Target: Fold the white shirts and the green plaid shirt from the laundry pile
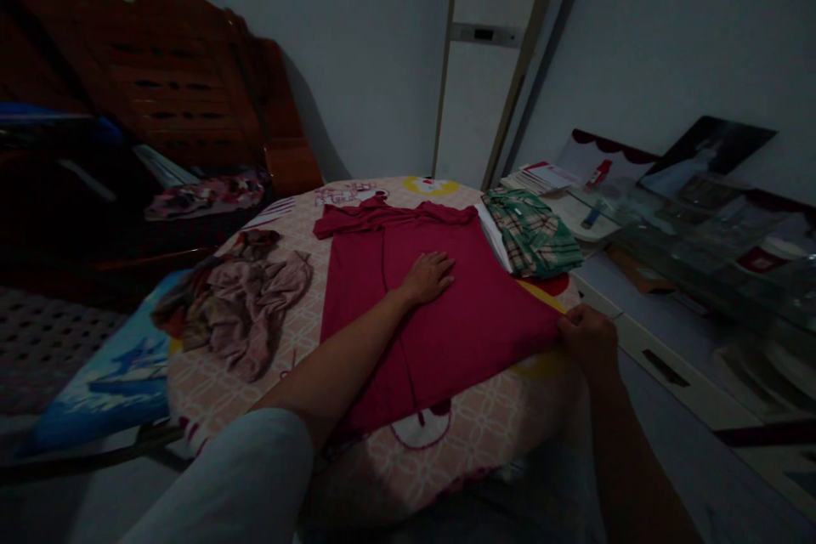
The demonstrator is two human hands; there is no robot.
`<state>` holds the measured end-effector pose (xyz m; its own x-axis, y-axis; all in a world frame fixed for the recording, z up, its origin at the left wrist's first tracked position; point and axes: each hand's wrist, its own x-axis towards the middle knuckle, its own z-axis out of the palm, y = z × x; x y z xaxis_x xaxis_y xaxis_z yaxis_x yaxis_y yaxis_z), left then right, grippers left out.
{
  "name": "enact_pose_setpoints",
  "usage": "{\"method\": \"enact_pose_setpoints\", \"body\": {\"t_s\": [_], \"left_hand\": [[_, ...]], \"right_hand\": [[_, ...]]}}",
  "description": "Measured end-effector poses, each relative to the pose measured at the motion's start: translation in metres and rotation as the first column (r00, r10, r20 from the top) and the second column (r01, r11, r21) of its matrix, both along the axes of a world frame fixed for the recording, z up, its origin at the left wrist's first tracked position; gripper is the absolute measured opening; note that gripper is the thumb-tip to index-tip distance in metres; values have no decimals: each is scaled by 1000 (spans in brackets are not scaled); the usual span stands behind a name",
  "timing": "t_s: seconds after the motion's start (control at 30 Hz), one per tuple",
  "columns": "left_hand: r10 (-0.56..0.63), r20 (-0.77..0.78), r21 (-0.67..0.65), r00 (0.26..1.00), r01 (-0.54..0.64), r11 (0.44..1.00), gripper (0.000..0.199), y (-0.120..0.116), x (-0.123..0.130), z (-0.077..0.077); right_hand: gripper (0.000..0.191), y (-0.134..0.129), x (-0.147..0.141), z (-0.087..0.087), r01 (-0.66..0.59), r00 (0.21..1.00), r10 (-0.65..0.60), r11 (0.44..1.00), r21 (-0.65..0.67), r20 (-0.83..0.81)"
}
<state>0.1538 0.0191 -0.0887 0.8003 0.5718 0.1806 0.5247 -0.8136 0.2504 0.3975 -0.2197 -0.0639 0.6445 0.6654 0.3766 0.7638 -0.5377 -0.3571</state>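
Observation:
A dark pink shirt (459, 323) lies spread over the round, cloth-covered table (472, 450), its left part folded inward along a lengthwise line and its top bunched at the far side. My left hand (428, 277) rests flat on the middle of the shirt, fingers stretched out. At the table's right edge my right hand (590, 340) pinches the shirt's lower right corner and draws it outward. Beyond that hand sits a folded green plaid garment (532, 234) with a white cloth (494, 236) beside it. A crumpled pinkish-brown garment (246, 302) lies on the left of the table.
A carved wooden chair (172, 93) with clothes on it stands at the back left. On the right is a glass-topped cabinet (688, 246) holding papers, a cup (768, 255) and small items. A tall white appliance (481, 76) rises behind the table.

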Motion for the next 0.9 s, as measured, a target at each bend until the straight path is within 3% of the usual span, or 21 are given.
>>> {"method": "enact_pose_setpoints", "body": {"t_s": [0.17, 0.33, 0.43, 0.53, 0.6, 0.73, 0.83, 0.9], "left_hand": [[-6, -31, 0, 1000, 6, 1000, 51, 4, 2, 8], [-171, -191, -111, 967, 152, 982, 33, 26, 24, 43], [-153, -181, -134, 971, 130, 982, 28, 31, 47, 59], [-56, -108, -117, 993, 43, 992, 30, 21, 65, 56], [-71, -65, -123, 995, 62, 990, 30, 9, 69, 48], [-201, 14, -128, 979, 201, 971, 31, -8, 46, 41], [-235, 61, -105, 970, 240, 965, 34, -8, 4, 52], [-198, 66, -96, 978, 204, 974, 33, -5, -29, 64]], "right_hand": [[31, 4, 9, -18, -122, 986, 125, 992, 35, -114], [34, 6, 10, -31, -79, 981, 85, 996, 38, -176], [35, 5, 5, -31, -61, 984, 70, 996, 59, -166], [38, 4, 2, -29, -21, 983, 29, 999, 41, -182], [39, 3, 0, -28, 2, 982, 2, 1000, 21, -187], [43, 3, -2, -27, 39, 985, -41, 999, -11, -168], [41, 3, -3, -26, 77, 983, -81, 997, -30, -164], [40, 3, -3, -26, 84, 984, -89, 996, -37, -154]]}}
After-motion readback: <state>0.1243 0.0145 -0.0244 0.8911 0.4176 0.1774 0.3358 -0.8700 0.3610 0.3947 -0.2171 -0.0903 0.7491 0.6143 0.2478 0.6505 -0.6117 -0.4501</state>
